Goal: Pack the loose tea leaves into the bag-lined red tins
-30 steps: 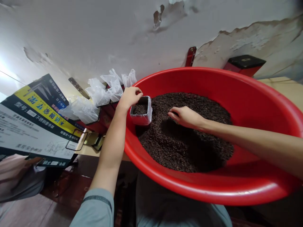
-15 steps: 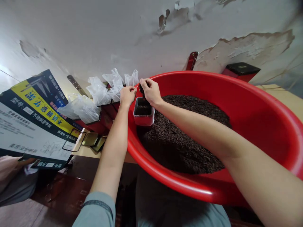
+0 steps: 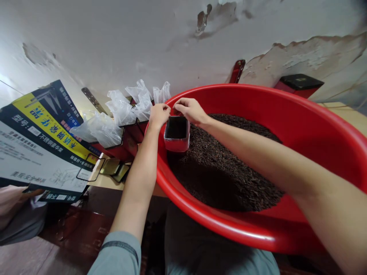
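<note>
A big red plastic basin (image 3: 301, 110) holds a heap of dark loose tea leaves (image 3: 229, 168). At its near left rim my left hand (image 3: 158, 114) grips a small clear plastic-lined box (image 3: 177, 134) partly filled with the dark leaves. My right hand (image 3: 190, 109) reaches across the basin and its fingertips pinch at the box's far edge, beside my left hand. Whether leaves remain between those fingers is hidden.
Several crumpled clear plastic bags (image 3: 126, 109) sit in dark red trays left of the basin. A printed cardboard box (image 3: 40, 141) lies at far left. A red box with a black lid (image 3: 302, 84) stands behind the basin, against a peeling white wall.
My right hand left the heap of leaves, came up over the small box with a pinch of them, and now rests at the box's far rim. The box looks fuller.
</note>
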Available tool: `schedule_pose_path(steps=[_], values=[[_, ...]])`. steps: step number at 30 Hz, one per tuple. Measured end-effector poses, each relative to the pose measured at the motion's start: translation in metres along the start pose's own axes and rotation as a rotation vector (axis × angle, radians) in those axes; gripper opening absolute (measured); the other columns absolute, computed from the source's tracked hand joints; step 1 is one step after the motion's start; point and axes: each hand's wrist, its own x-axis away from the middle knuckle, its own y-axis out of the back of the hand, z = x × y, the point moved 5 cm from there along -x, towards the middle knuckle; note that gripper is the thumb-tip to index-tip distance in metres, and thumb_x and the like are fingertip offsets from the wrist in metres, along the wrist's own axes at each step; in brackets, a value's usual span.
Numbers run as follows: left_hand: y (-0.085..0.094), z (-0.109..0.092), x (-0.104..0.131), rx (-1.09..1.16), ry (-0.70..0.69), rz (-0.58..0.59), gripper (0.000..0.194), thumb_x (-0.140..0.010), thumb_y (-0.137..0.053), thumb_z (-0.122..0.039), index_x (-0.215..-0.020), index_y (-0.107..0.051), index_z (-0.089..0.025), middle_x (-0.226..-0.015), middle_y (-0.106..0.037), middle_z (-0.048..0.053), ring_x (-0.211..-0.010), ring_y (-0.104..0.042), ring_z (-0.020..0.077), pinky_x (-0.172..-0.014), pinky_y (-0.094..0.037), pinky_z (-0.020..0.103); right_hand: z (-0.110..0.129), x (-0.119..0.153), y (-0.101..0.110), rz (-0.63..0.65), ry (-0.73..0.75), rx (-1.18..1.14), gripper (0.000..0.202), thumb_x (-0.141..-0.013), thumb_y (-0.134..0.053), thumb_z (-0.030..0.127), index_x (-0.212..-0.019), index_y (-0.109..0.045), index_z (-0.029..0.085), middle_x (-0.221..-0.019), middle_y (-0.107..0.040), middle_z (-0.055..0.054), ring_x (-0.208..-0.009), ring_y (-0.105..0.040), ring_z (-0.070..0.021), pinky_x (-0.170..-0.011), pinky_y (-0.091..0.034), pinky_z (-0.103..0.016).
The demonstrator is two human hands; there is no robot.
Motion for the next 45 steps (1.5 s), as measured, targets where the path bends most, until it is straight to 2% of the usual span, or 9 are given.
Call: schedule_pose_path(steps=[5,8,11,16,21,30,35,40,45], values=[[-0.005,-0.033,0.019,-0.107,-0.16,0.259,0.015,-0.086,-0.07,-0.017,-0.096,-0.081,-0.014,-0.087,-0.08,0.006,-0.071,-0.072,0.0151,-0.079,-0.056,0.027,0.004,0.041,0.067,0.125,-0.011,0.381,0.022,-0.091,-0.058,0.028,-0.102,-0.075,0.018,-0.102,-0.077,-0.008,-0.097,-0.07,-0.0201,-0.095,-0.055,-0.037],[-0.02,-0.044,0.027,-0.274,-0.214,0.456,0.026,-0.078,-0.08,-0.017,-0.104,-0.082,-0.019,-0.103,-0.082,0.008,-0.094,-0.075,0.0214,-0.089,-0.056,0.03,-0.018,0.08,0.1,0.359,-0.101,0.759,0.036,-0.092,-0.062,0.038,-0.118,-0.074,0.017,-0.116,-0.074,-0.013,-0.108,-0.07,-0.0263,-0.103,-0.054,-0.041],[-0.026,-0.045,0.027,-0.496,-0.167,0.445,0.029,-0.081,-0.076,-0.015,-0.109,-0.082,-0.023,-0.113,-0.08,0.01,-0.107,-0.074,0.0278,-0.093,-0.057,0.037,-0.046,0.123,0.114,0.61,-0.258,0.951,0.066,-0.093,-0.059,0.055,-0.146,-0.061,0.015,-0.145,-0.059,-0.02,-0.125,-0.065,-0.0325,-0.112,-0.049,-0.044],[-0.011,-0.056,0.028,-0.657,-0.141,0.2,0.027,-0.086,-0.068,-0.014,-0.109,-0.082,-0.021,-0.117,-0.079,0.012,-0.111,-0.072,0.03,-0.096,-0.056,0.039,-0.062,0.169,0.096,0.765,-0.557,1.031,0.091,-0.095,-0.049,0.071,-0.167,-0.029,0.019,-0.172,-0.017,-0.022,-0.146,-0.045,-0.0436,-0.119,-0.041,-0.054],[-0.03,-0.057,0.039,-0.517,-0.158,0.45,0.026,-0.085,-0.07,-0.017,-0.106,-0.083,-0.021,-0.11,-0.081,0.011,-0.103,-0.075,0.025,-0.093,-0.056,0.032,-0.046,0.182,0.064,0.583,-0.426,1.154,0.071,-0.102,-0.036,0.064,-0.153,-0.047,0.015,-0.153,-0.048,-0.026,-0.137,-0.051,-0.0432,-0.101,-0.052,-0.06],[-0.02,-0.057,0.036,-0.638,-0.148,0.258,0.031,-0.085,-0.063,-0.008,-0.108,-0.083,-0.017,-0.112,-0.079,0.019,-0.109,-0.074,0.0341,-0.098,-0.055,0.043,-0.055,0.167,0.062,0.565,-0.279,1.066,0.042,-0.105,-0.043,0.043,-0.129,-0.057,0.012,-0.129,-0.068,-0.021,-0.113,-0.071,-0.0342,-0.093,-0.056,-0.044],[-0.03,-0.056,0.04,-0.629,-0.199,0.429,0.032,-0.08,-0.068,-0.006,-0.103,-0.084,-0.02,-0.105,-0.081,0.014,-0.098,-0.076,0.0271,-0.094,-0.056,0.034,-0.055,0.162,0.063,0.581,-0.263,1.081,0.034,-0.105,-0.044,0.042,-0.121,-0.06,0.017,-0.126,-0.071,-0.018,-0.109,-0.073,-0.0339,-0.086,-0.057,-0.043],[-0.032,-0.055,0.036,-0.707,-0.204,0.34,0.04,-0.086,-0.055,-0.004,-0.111,-0.083,-0.02,-0.113,-0.079,0.018,-0.106,-0.075,0.0322,-0.094,-0.058,0.04,-0.052,0.159,0.063,0.588,-0.227,1.103,0.035,-0.106,-0.043,0.041,-0.119,-0.063,0.015,-0.123,-0.072,-0.019,-0.107,-0.074,-0.0361,-0.084,-0.057,-0.044],[-0.027,-0.048,0.032,-0.658,-0.205,0.354,0.035,-0.081,-0.067,-0.009,-0.105,-0.084,-0.028,-0.111,-0.081,0.01,-0.105,-0.075,0.0291,-0.096,-0.058,0.038,-0.043,0.15,0.071,0.536,-0.223,1.09,0.035,-0.106,-0.042,0.039,-0.113,-0.067,0.015,-0.12,-0.073,-0.02,-0.105,-0.074,-0.0365,-0.083,-0.056,-0.043]])
